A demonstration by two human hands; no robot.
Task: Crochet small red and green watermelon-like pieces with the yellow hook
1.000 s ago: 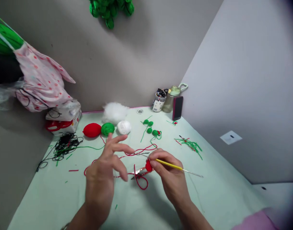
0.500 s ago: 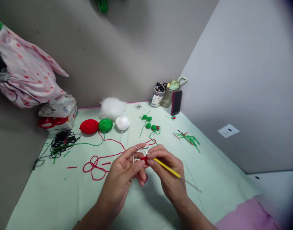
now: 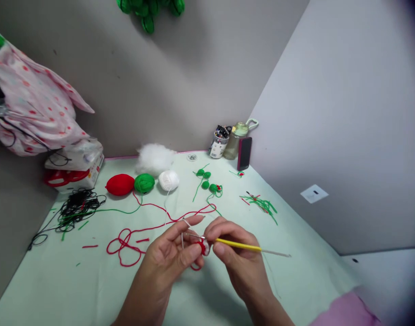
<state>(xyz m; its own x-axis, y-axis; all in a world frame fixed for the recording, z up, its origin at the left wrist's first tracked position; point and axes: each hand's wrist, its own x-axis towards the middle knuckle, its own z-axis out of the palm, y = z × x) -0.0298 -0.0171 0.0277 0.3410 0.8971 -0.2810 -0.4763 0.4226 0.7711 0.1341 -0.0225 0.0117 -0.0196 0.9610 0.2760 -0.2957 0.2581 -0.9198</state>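
My left hand (image 3: 175,251) pinches a small red and white crochet piece (image 3: 203,246) between thumb and fingers. White yarn runs over its raised index finger. In my right hand (image 3: 236,249) is a crochet hook with a yellow handle (image 3: 241,245), held like a pencil. The hook's metal tip lies at the top of the crochet piece, against the white yarn; whether it passes through a stitch I cannot tell. Beyond the hands sit a white yarn ball (image 3: 169,180), a green yarn ball (image 3: 144,183) and a red yarn ball (image 3: 120,184). Loops of red yarn (image 3: 126,244) lie left of my left hand.
White stuffing (image 3: 155,159) lies at the back. Small green crochet balls (image 3: 206,184) and green yarn scraps (image 3: 261,203) lie to the right. A pen cup (image 3: 218,146), a bottle (image 3: 232,144) and a phone (image 3: 244,154) stand in the corner. Tangled black cord (image 3: 78,206) lies left.
The view has shifted a little. The yellow hook has turned from slanting steeply to nearly level. More of the crochet piece's white edge shows between my hands.
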